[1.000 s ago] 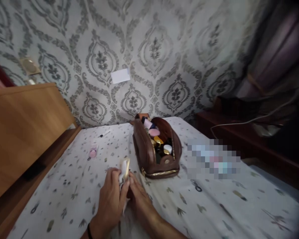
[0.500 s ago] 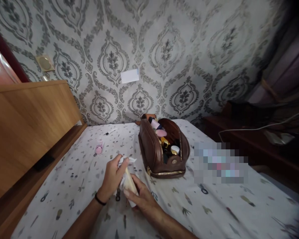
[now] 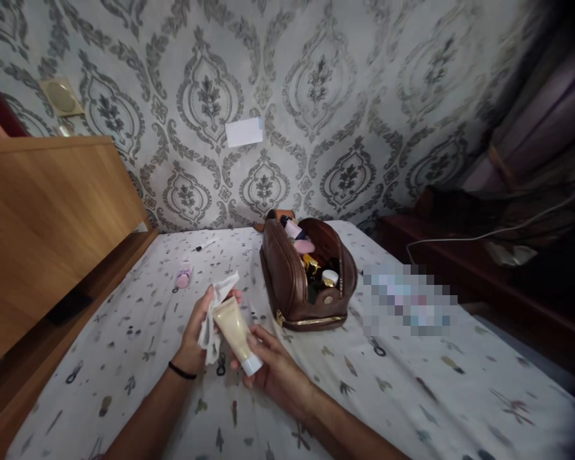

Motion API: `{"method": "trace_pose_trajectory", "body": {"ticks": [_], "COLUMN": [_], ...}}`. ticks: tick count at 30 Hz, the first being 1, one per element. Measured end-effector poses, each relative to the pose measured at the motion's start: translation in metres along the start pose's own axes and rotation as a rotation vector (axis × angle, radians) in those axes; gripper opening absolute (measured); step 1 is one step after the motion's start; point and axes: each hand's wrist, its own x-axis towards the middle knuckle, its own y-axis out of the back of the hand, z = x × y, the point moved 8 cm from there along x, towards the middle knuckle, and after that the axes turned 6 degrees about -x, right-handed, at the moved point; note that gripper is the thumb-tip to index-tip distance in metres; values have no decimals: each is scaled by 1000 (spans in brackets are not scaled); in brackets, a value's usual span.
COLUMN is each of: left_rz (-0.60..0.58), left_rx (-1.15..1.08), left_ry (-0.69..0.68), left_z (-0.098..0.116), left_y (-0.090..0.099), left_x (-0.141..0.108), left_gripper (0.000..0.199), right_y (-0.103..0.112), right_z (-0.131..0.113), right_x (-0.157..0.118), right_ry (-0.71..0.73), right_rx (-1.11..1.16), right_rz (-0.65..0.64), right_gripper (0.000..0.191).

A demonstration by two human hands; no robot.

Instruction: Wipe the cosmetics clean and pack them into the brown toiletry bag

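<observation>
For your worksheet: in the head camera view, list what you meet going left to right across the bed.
Wooden headboard → small pink item → white tissue → cream tube → brown pouch → blurred patch.

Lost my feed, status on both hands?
Left hand holds white tissue against cream tube. Right hand grips tube's cap end. Open brown pouch beyond, apart.

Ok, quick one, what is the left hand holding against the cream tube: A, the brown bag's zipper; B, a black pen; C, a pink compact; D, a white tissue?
D: the left hand grips a crumpled white tissue beside the cream tube, which the right hand holds at the cap end.
</observation>
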Motion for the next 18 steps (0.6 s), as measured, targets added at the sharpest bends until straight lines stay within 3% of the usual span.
{"method": "trace_pose_trajectory", "body": {"ticks": [3, 5, 7, 9, 12, 14, 18], "left_rz": [-53, -31, 9, 40, 67, 96, 119], "left_rx": [-133, -94, 11, 66, 49, 30, -40], "left_ry": [179, 93, -101, -203, -174, -155, -171], "left_z": [-19, -18, -9, -4, -7, -8, -6], "left_y": [-3, 2, 9, 13, 16, 20, 27], "left_x": [-1, -1, -2, -3, 0, 1, -3], "left_gripper": [61, 57, 50, 46, 51, 53, 55], "right_y": [0, -1, -1, 0, 3, 5, 7], "right_z": [6, 10, 13, 13, 10, 8, 4], "right_x": [1, 1, 1, 2, 3, 2, 2], "right_ry": [-80, -118, -121, -76, 51, 124, 181], "right_rx": [122, 163, 150, 40, -278, -457, -561], "right_rz": [-36, -66, -73, -69, -40, -9, -7], "right_gripper": [52, 54, 53, 56, 65, 61, 55]}}
